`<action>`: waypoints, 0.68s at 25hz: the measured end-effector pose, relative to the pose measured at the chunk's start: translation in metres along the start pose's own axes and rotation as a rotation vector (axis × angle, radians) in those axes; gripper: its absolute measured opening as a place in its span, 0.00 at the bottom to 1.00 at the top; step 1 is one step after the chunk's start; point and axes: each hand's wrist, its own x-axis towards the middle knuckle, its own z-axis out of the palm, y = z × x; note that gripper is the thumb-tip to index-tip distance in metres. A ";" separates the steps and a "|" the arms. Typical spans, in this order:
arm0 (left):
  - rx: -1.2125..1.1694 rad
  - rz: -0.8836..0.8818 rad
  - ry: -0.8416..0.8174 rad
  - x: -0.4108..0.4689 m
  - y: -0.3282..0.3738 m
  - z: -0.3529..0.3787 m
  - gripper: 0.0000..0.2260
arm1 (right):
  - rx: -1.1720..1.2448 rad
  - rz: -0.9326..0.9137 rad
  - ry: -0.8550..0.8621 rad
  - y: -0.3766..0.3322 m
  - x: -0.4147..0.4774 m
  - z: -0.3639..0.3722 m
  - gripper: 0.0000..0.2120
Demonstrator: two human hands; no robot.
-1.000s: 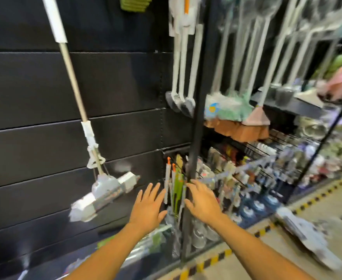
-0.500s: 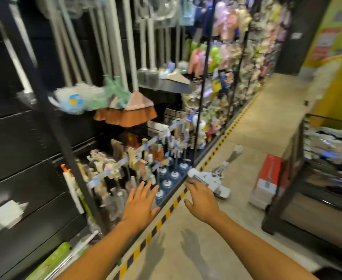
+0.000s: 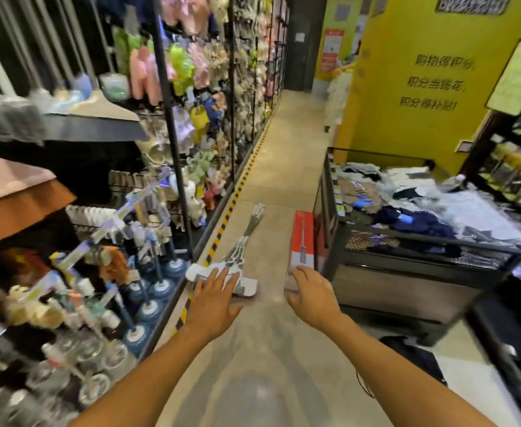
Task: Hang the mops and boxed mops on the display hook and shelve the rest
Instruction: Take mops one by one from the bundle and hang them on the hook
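Observation:
A bundle of mops point(image 3: 240, 251) with white heads and metal handles lies on the aisle floor, handles pointing away from me. A red and white boxed mop point(image 3: 303, 238) lies on the floor beside them, against a black bin. My left hand point(image 3: 214, 295) is stretched out in front of the mop heads, fingers spread, holding nothing. My right hand point(image 3: 313, 291) reaches forward in front of the near end of the red box, fingers loosely spread and empty. Whether either hand touches anything cannot be told.
Display racks point(image 3: 173, 155) full of hanging goods and brushes line the left side, edged by a yellow-black floor stripe point(image 3: 222, 223). A black bin point(image 3: 407, 251) heaped with clothing stands on the right. A yellow wall point(image 3: 422, 87) is beyond it. The aisle floor runs ahead.
My view has swung right from the black wall with a hanging mop to the aisle. Both hands stay outstretched and empty, now in front of the mops and red box on the floor.

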 end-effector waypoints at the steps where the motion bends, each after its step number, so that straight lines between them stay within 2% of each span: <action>1: -0.021 0.012 -0.004 0.022 -0.003 0.003 0.35 | -0.005 0.021 -0.002 0.008 0.017 -0.001 0.30; 5: -0.054 0.015 -0.027 0.107 -0.023 0.009 0.34 | -0.003 0.066 -0.006 0.024 0.088 -0.002 0.29; 17: -0.024 -0.023 -0.075 0.316 -0.110 0.022 0.34 | 0.033 0.030 -0.034 0.043 0.323 0.046 0.27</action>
